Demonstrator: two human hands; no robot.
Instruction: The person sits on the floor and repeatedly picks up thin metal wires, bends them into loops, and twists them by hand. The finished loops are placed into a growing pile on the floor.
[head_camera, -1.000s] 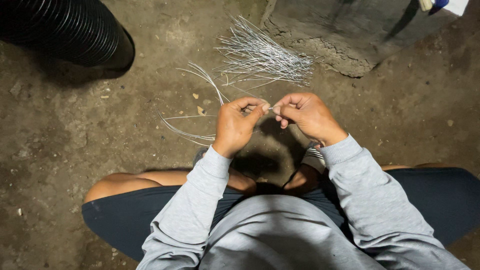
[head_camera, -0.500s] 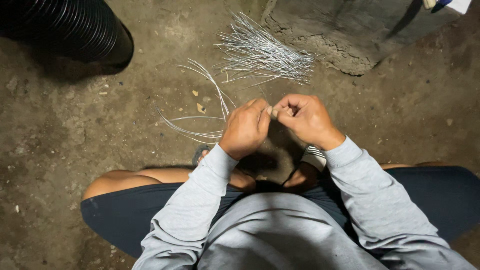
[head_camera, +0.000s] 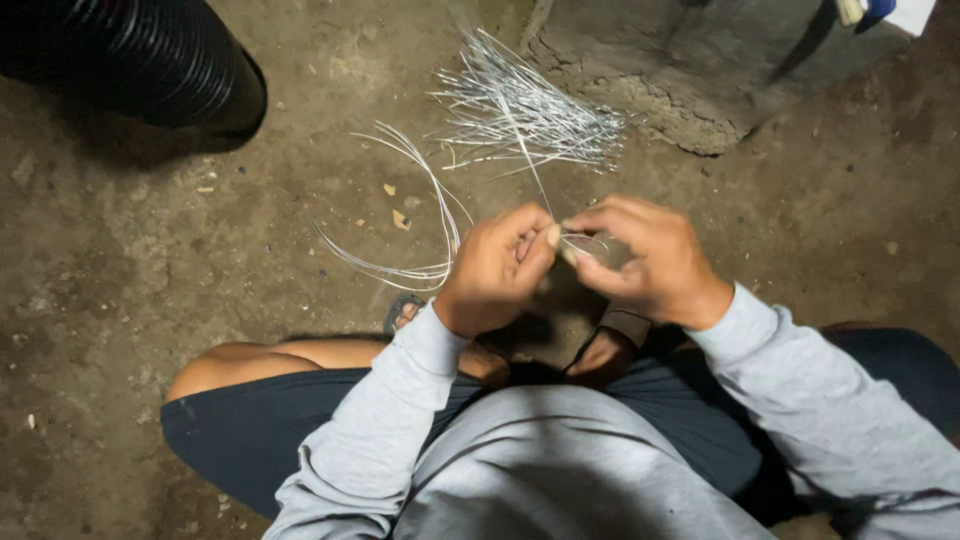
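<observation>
While the person sat on the dirt floor (head_camera: 150, 300), the left hand (head_camera: 495, 270) and right hand (head_camera: 650, 260) pinched one thin silver wire (head_camera: 535, 180) between them, bending it. More wires (head_camera: 530, 115) lay just ahead. Turning it tighter probably needed a firm, steady pinch.

The wire (head_camera: 535, 170) pinched between the hands is bright silver, and so is the bundle (head_camera: 520, 115) at upper centre of the frame. The bent strands (head_camera: 420, 235) left of centre are paler, nearly white. The sleeves (head_camera: 390, 420) and the shirt front at the bottom are plain light grey. The shorts (head_camera: 260, 430) across the lower frame are dark navy, unpatterned. The pipe (head_camera: 120, 55) in the upper left is black with fine ribbing. The floor (head_camera: 130, 250) is mottled brown, flecked with small tan chips. The block (head_camera: 700, 70) at upper right is dull grey, cracked along its edge.
</observation>
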